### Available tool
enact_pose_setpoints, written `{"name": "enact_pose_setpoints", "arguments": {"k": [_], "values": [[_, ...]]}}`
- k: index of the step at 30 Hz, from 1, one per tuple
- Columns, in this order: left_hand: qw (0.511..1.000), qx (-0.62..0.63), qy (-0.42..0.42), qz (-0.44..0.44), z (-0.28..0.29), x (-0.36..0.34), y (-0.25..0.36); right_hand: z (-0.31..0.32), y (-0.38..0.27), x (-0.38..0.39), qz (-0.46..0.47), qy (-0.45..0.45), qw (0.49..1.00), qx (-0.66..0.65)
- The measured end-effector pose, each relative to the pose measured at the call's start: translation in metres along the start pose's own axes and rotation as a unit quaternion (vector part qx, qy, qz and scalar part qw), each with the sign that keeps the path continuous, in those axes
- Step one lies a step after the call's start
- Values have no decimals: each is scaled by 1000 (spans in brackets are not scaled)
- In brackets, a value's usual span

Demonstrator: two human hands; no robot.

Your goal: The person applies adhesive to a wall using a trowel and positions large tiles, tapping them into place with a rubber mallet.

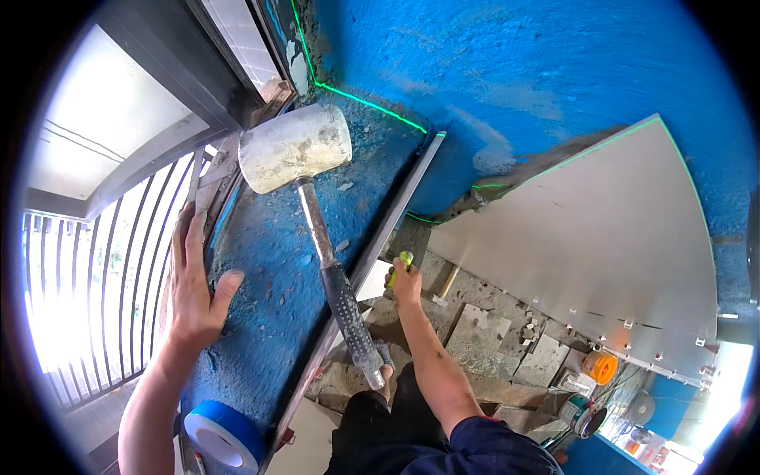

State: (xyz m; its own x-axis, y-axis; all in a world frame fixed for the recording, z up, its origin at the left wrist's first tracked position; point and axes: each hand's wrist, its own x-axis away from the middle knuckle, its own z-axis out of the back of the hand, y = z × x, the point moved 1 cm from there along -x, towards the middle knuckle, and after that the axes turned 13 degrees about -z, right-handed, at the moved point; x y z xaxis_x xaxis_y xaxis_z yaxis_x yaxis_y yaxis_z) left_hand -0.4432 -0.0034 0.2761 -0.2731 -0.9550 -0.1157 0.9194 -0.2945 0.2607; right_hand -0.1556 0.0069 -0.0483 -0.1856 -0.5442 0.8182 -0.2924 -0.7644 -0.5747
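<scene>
My left hand lies along the window-side edge of a blue-painted sill, fingers stretched out and thumb apart. Its fingertips reach a grey metal piece by the window frame. A mallet with a dirty white head and a black-gripped handle rests across the sill, its handle end jutting past the front edge. My right hand is closed around a small yellow-green object, mostly hidden by the fingers, beyond the sill's front edge. A roll of blue tape sits at the sill's near end.
Window bars stand at the left. A green laser line runs along the blue wall. Large grey tiles with clips cover the wall's lower right. Broken tiles, an orange bucket and rubble lie below.
</scene>
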Motion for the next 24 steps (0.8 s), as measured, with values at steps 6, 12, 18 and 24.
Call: {"name": "enact_pose_setpoints", "arguments": {"k": [6, 12, 18, 24], "values": [[999, -25, 17, -17, -5, 3, -2, -15, -6, 30, 28, 34, 999, -11], [999, -31, 26, -22, -6, 6, -3, -19, -4, 52, 78, 75, 993, 36], [1000, -24, 19, -6, -3, 3, 2, -18, -11, 81, 105, 86, 989, 54], [999, -27, 43, -7, -6, 6, 0, -17, -27, 113, 157, 98, 980, 80]]}}
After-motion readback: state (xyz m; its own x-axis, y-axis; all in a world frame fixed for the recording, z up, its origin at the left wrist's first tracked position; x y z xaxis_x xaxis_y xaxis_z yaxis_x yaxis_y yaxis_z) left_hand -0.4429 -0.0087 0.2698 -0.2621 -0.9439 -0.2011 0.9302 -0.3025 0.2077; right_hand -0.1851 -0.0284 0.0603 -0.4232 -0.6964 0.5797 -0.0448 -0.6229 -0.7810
